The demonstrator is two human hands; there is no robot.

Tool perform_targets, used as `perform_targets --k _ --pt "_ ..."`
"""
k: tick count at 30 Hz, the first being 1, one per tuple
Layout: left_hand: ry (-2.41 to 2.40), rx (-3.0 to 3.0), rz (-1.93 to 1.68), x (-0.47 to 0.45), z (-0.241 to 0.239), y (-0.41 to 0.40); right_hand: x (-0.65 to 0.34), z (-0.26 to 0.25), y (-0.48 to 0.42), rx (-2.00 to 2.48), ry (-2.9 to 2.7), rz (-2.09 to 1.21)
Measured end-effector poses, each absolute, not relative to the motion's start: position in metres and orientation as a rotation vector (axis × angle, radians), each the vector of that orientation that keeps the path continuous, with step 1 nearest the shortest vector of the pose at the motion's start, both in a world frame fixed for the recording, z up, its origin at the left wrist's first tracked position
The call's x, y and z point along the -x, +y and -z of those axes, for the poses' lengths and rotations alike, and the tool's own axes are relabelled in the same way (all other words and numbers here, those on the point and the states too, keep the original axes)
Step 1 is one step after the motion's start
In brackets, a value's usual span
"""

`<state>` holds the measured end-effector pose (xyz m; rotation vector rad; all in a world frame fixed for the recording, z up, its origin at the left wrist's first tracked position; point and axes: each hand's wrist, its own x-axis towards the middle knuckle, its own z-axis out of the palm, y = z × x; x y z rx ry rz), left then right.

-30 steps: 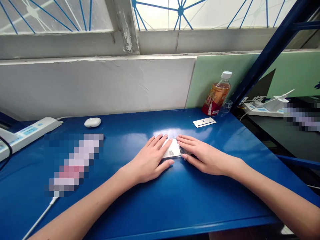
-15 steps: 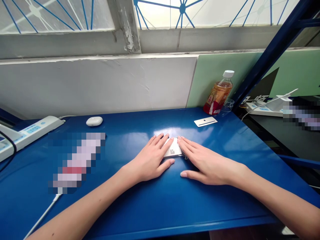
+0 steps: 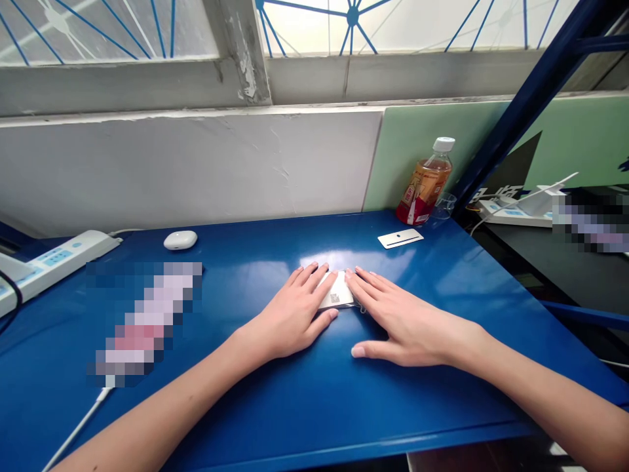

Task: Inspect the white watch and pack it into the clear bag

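Note:
A small flat white packet (image 3: 339, 293) with a printed square code lies on the blue desk (image 3: 295, 406), partly covered by both hands. My left hand (image 3: 299, 311) rests over its left side, fingers stretched out and thumb along the near edge. Over the right side lies my right hand (image 3: 405, 321), fingers flat and thumb spread out on the desk. The packet's outer ends are hidden beneath the fingers. A bit of clear edge or wrapping shows by the right fingers.
At left are a white earbud case (image 3: 180, 240), a power strip (image 3: 59, 262) and a blurred-out object (image 3: 152, 321) on a white cable. A white card (image 3: 400, 238) lies at back right, near a drink bottle (image 3: 425, 187). A blue metal post (image 3: 515, 111) rises beside it.
The whole view has shifted slightly, with things sitting a little further left. Both hands stay flat over the packet, nearly unmoved.

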<state>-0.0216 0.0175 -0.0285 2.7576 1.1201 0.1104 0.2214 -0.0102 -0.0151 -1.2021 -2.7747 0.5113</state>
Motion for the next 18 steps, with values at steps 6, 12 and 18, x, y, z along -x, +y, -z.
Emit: perform_targets --k 6,12,18 --pt "1.101 -2.761 -0.123 0.022 0.031 0.019 -0.226 0.018 0.006 1.113 -2.632 -0.257" --pt "1.082 -2.731 -0.169 0.024 0.032 0.02 -0.24 0.03 0.029 1.119 -2.496 -0.107" --pt "1.036 -2.699 -0.286 0.028 0.037 0.022 -0.243 0.03 0.034 0.966 -2.476 -0.192"
